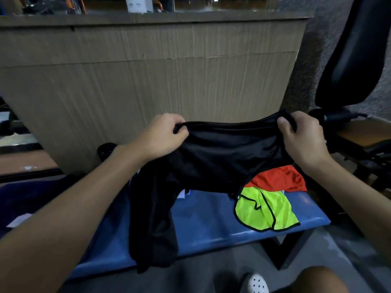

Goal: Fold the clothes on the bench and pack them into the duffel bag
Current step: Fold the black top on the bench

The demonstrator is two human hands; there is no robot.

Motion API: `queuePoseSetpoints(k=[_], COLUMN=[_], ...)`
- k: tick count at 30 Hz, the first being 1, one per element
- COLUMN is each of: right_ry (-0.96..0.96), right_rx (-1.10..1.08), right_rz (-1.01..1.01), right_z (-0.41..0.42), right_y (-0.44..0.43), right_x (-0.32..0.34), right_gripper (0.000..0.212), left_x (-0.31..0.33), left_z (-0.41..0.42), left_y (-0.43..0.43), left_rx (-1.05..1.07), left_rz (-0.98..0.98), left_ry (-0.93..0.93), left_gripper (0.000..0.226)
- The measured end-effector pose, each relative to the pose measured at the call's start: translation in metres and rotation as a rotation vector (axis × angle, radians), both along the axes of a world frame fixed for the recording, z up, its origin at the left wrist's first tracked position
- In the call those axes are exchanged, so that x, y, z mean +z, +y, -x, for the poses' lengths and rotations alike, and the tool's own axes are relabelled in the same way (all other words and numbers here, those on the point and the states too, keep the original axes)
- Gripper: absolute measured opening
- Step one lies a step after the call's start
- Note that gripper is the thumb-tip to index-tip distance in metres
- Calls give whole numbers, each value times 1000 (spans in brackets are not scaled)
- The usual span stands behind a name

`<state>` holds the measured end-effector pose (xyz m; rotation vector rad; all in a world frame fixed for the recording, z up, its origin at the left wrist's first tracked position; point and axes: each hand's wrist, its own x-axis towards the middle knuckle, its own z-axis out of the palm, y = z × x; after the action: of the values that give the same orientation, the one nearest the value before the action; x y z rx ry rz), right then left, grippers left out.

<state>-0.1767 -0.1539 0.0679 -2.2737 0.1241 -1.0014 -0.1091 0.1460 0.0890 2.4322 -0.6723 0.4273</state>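
Note:
I hold a pair of black shorts point(228, 157) stretched out above the blue bench point(207, 220). My left hand point(163, 134) grips the left end of the waistband and my right hand point(300, 136) grips the right end. Another black garment point(152, 225) lies on the bench below my left hand and hangs over the front edge. A neon yellow garment with black trim point(266, 210) lies on the right part of the bench, with an orange-red garment point(279, 180) just behind it. The dark blue shape at the left point(25, 199) may be the duffel bag; I cannot tell.
A tall panel covered in cardboard point(148, 64) stands right behind the bench. A black padded seat back point(355, 49) and another bench point(364, 134) are at the right. My shoe point(257, 284) and knee show on the grey floor below.

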Motion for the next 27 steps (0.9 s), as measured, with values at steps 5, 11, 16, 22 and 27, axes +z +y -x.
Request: queuePoseSetpoints(k=[5,11,16,22,27], right_ry=[21,331,462,733,727], right_rx=[-79,-60,-148,-179,-342], right_rz=[-36,-22,-33,-102,106], right_z=[-38,-95,-130,-151,-150], right_y=[-65,-154,-195,-204,-194], right_x=[-25,-89,-153,-206,-217], right_gripper=[34,24,17,72,75], left_x=[-14,-118,-191,-222,-221], left_z=[-48,-124,-165,-181,-177], left_y=[-70,-183,-238,-253,-259], left_rx=[-133,-255,-211,-108,-36], left_rz=[-242,-239,-169,-51,-61], left_ry=[99,399,488,425,392], left_gripper=[29,39,22,22,24])
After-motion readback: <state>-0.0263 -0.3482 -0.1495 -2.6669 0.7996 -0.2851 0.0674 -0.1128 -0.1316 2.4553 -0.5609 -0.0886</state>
